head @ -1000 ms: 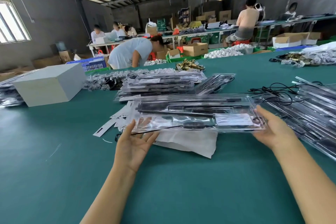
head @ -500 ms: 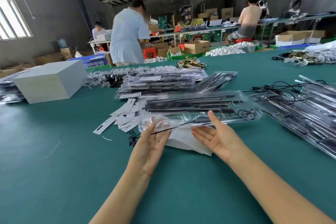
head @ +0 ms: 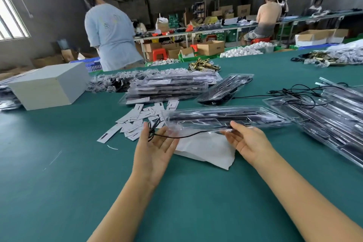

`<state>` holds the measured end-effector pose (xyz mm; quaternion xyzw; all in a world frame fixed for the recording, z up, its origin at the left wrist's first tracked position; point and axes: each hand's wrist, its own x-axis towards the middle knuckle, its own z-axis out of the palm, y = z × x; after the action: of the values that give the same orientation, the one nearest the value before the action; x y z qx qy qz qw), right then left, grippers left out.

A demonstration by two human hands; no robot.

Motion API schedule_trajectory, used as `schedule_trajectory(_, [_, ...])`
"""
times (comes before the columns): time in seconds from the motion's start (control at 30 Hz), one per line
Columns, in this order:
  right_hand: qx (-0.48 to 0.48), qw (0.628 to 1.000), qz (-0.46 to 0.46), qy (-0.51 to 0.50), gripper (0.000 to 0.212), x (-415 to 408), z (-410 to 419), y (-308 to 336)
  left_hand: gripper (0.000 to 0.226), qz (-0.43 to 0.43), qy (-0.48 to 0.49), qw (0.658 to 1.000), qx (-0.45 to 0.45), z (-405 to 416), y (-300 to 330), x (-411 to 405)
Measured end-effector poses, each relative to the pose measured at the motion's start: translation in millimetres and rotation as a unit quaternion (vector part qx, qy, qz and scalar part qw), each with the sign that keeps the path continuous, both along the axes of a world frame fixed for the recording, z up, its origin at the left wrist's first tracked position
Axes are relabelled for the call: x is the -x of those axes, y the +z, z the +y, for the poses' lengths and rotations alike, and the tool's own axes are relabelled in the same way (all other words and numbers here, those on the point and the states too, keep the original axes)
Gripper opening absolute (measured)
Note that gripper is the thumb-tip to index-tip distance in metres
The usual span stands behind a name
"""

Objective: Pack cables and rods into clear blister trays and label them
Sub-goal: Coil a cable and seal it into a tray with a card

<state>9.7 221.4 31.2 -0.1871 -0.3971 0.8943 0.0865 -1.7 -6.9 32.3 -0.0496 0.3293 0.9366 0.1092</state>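
On the green tabletop [head: 59, 192], labels [head: 137, 122] lie scattered. The left hand [head: 155, 147], grip wide, palm up, has a black cable [head: 176, 136] across its fingers. The right hand [head: 247, 141], fingers relaxed, seemingly touches the clear tray [head: 222, 118] over white paper [head: 208, 149].

A grey box [head: 48, 87] to my left on the green table [head: 59, 192], a heap of brass fittings [head: 204, 65] farther back, a person in a pale blue shirt [head: 111, 35] standing across from me, cardboard boxes [head: 211, 47] behind, a red stool [head: 158, 54] beside them
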Motion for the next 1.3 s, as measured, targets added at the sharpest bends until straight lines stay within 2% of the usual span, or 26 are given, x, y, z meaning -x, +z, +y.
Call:
schedule_trajectory(0.17, [-0.037, 0.998, 0.041, 0.000, 0.029, 1.7, -5.4, 1.7, 0.055, -0.048, 0.058, 0.997, -0.026, -10.0, 1.3, 3.0])
schedule_trajectory(0.3, [-0.048, 0.996, 0.068, -0.009, 0.033, 1.7, 2.7, 7.7, 0.047, -0.065, 0.091, 0.984, -0.138, -20.7, 1.4, 5.3])
schedule_trajectory(0.4, [-0.025, 0.997, 0.074, -0.016, 0.021, 0.2, 22.7, 11.0, 0.036, -0.041, 0.121, 0.969, -0.213, -51.1, 2.7, 16.6])
schedule_trajectory(0.47, [-0.029, 0.997, 0.067, -0.009, 0.016, -1.0, 33.5, 10.0, 0.031, -0.022, 0.103, 0.982, -0.157, -66.6, 3.1, 23.3])
schedule_trajectory(0.53, [-0.041, 0.997, 0.061, 0.001, 0.015, -0.6, 37.1, 6.6, 0.019, -0.008, 0.087, 0.996, 0.017, -66.2, -0.7, 25.7])
schedule_trajectory(0.57, [-0.045, 0.997, 0.057, 0.004, 0.014, 0.2, 37.3, 4.5, 0.015, 0.013, 0.083, 0.987, 0.133, -60.3, -2.8, 24.8])
schedule_trajectory(0.6, [-0.049, 0.998, 0.051, 0.004, 0.014, 1.5, 36.8, 2.5, 0.016, 0.051, 0.078, 0.963, 0.252, -52.7, -5.2, 22.4])
schedule_trajectory(0.63, [-0.056, 0.998, 0.042, 0.001, 0.014, 2.9, 36.8, 0.4, 0.020, 0.100, 0.067, 0.925, 0.361, -44.2, -9.0, 20.0])
schedule_trajectory(0.7, [-0.092, 0.996, 0.016, -0.005, 0.015, 4.9, 37.0, -4.8, 0.022, 0.203, 0.025, 0.821, 0.533, -29.3, -16.6, 15.8])
schedule_trajectory(0.8, [-0.170, 0.985, -0.034, -0.020, 0.018, 8.9, 38.4, -15.1, 0.019, 0.312, -0.007, 0.646, 0.697, -17.9, -28.9, 11.8])
schedule_trajectory(0.83, [-0.194, 0.979, -0.050, -0.034, 0.020, 10.4, 39.5, -17.6, 0.022, 0.338, -0.010, 0.596, 0.729, -16.4, -32.3, 10.8])
schedule_trajectory(0.87, [-0.218, 0.972, -0.065, -0.051, 0.022, 12.0, 41.1, -19.7, 0.022, 0.353, -0.017, 0.570, 0.741, -15.1, -34.5, 10.1])
schedule_trajectory(0.9, [-0.242, 0.964, -0.080, -0.071, 0.026, 12.8, 42.4, -20.8, 0.020, 0.359, -0.027, 0.568, 0.740, -14.9, -34.5, 9.2])
schedule_trajectory(0.97, [-0.331, 0.930, -0.118, -0.104, 0.037, 11.2, 43.0, -20.4, 0.017, 0.358, -0.053, 0.594, 0.718, -15.4, -32.2, 7.2])
schedule_trajectory(1.0, [-0.419, 0.888, -0.148, -0.116, 0.042, 8.6, 42.1, -19.3, 0.020, 0.358, -0.060, 0.606, 0.708, -15.6, -30.9, 6.5])
schedule_trajectory(1.07, [-0.616, 0.750, -0.184, -0.153, 0.047, 2.1, 39.6, -17.8, 0.023, 0.353, -0.055, 0.617, 0.701, -14.1, -29.4, 4.2])
schedule_trajectory(1.1, [-0.687, 0.682, -0.168, -0.186, 0.045, -1.3, 35.9, -15.2, 0.022, 0.345, -0.042, 0.623, 0.701, -12.5, -29.2, 3.3])
schedule_trajectory(1.13, [-0.733, 0.632, -0.128, -0.218, 0.040, -5.2, 29.2, -10.3, 0.019, 0.331, -0.019, 0.637, 0.695, -10.8, -29.2, 2.9])
schedule_trajectory(1.17, [-0.761, 0.600, -0.067, -0.235, 0.034, -9.1, 18.9, -3.7, 0.018, 0.312, 0.008, 0.662, 0.681, -9.4, -28.7, 2.6])
schedule_trajectory(1.23, [-0.788, 0.584, 0.071, -0.183, 0.036, -17.8, -9.4, 7.8, 0.017, 0.266, 0.058, 0.732, 0.624, -8.1, -25.6, 2.7])
schedule_trajectory(1.3, [-0.809, 0.561, 0.169, -0.051, 0.057, -26.3, -42.5, 10.1, 0.016, 0.238, 0.077, 0.796, 0.551, -8.2, -21.2, 3.2])
